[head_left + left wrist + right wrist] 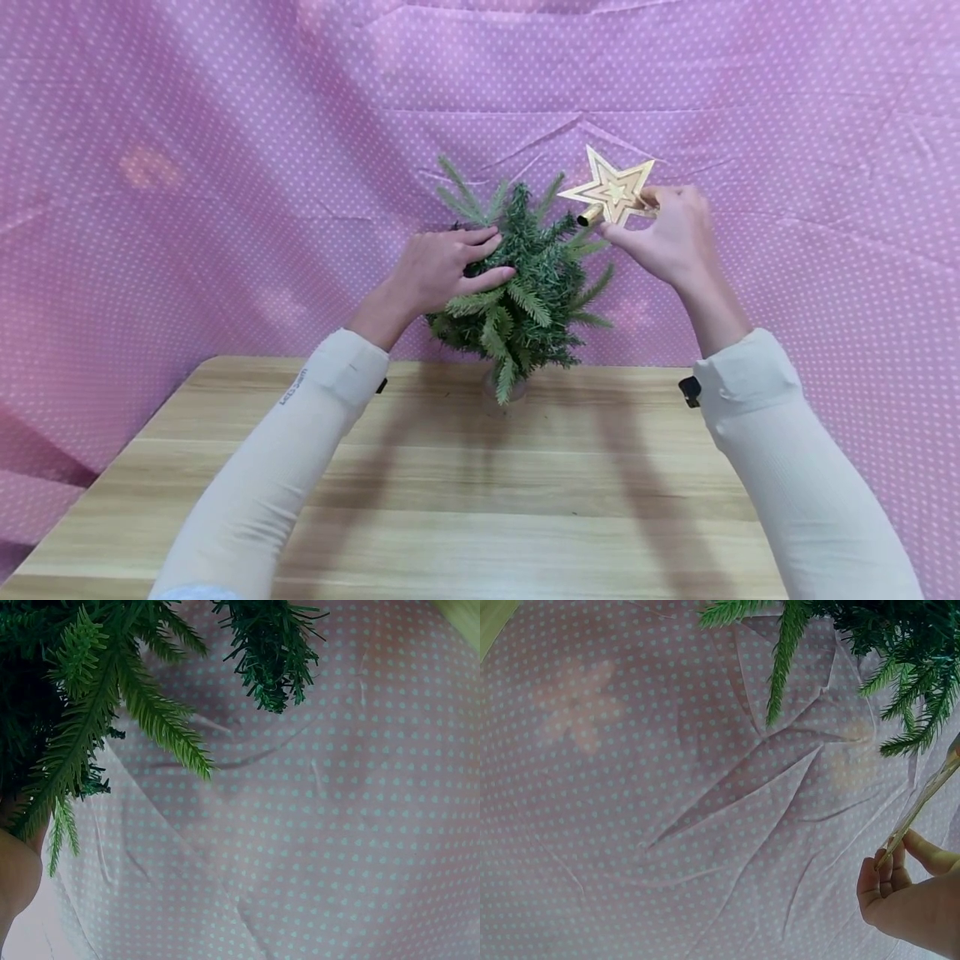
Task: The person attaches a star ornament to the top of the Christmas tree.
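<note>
Counts first: two hands, one small green tree, one gold star, one wooden table, one pink dotted cloth backdrop. Left hand point(442, 268) lies on the left side of the tree point(525, 283), fingers straight and loosely spread, pressing flat against the branches near the top; nothing is pinched. Tree stands upright at the far edge of the table point(465, 483), right against the cloth point(225, 167). Right of the tree top, the star point(611, 192) is held up in the air, tilted, its short gold tube end pointing down-left toward the top branches, close to them but apart. Right hand point(667, 233) pinches the star's lower right points between thumb and curled fingers. Both arms wear cream sleeves point(787, 467); a small black item sits at each wrist.

Hidden or unclear: tree base is mostly covered by low branches, only a pale rounded bit shows, can't tell what it is. Left wrist view shows branches point(90, 712) and cloth point(337, 825) only, with a sliver of hand point(15, 877) cut off at the lower left edge; fingers not visible there. Right wrist view shows the star point(922, 802) edge-on as a thin strip, cut off at the right edge, pinched by fingers point(885, 874) at its lower end; branch tips point(900, 645) hang in from the top right.
</note>
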A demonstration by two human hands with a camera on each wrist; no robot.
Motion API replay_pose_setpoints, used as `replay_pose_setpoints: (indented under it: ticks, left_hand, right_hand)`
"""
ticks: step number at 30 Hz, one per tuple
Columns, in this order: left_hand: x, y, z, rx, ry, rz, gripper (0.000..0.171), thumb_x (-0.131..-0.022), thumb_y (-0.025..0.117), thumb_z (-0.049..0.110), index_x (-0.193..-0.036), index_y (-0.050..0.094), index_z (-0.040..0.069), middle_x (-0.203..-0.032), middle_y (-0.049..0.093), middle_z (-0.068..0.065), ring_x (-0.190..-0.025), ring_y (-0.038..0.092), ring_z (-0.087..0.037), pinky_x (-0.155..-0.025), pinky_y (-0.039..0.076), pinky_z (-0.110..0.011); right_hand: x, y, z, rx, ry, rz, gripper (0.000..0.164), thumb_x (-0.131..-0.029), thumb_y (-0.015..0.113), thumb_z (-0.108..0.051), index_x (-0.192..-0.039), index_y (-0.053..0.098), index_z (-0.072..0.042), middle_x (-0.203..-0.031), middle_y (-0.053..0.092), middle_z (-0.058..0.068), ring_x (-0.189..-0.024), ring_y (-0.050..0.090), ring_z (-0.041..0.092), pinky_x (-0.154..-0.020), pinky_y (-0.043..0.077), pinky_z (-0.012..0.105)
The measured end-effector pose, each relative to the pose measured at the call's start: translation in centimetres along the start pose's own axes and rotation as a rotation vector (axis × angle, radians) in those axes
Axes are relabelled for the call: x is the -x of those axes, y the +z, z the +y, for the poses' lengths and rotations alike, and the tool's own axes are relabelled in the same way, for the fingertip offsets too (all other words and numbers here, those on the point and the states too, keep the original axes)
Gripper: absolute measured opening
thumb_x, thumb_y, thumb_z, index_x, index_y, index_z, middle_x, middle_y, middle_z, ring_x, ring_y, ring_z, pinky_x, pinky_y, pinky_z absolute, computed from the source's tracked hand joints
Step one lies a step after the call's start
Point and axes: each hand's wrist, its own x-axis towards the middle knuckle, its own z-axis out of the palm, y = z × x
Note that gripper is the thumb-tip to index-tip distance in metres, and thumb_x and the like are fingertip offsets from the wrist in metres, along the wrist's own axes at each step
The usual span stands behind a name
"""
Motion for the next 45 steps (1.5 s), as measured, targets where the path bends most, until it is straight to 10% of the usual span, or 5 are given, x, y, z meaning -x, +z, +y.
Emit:
replay_pose_setpoints:
  ticks: [29,45]
  left_hand:
    - [0.0,-0.3,0.0,-0.008,-0.013,-0.029,0.062,-0.099,0.055,0.058,-0.143,0.059,0.015,-0.147,0.055,-0.002,-0.06,0.056,-0.02,-0.044,0.027,-0.029]
    - [0.0,-0.3,-0.1,-0.011,0.001,-0.018,0.062,-0.099,0.055,0.058,-0.142,0.06,0.014,-0.146,0.056,-0.003,-0.052,0.043,-0.017,-0.044,0.025,-0.028]
  right_hand:
    - [-1.9,1.2,-2.9,0.024,0.015,-0.022,0.082,-0.082,0.073,-0.056,-0.142,0.056,-0.003,-0.132,0.047,0.021,-0.119,0.038,0.035,-0.096,0.035,0.048]
    - [-2.9,1.6,-4.1,0.037,0.035,-0.006,0.083,-0.083,0.073,-0.053,-0.147,0.051,-0.004,-0.14,0.045,0.021,-0.127,0.037,0.033,-0.104,0.035,0.049]
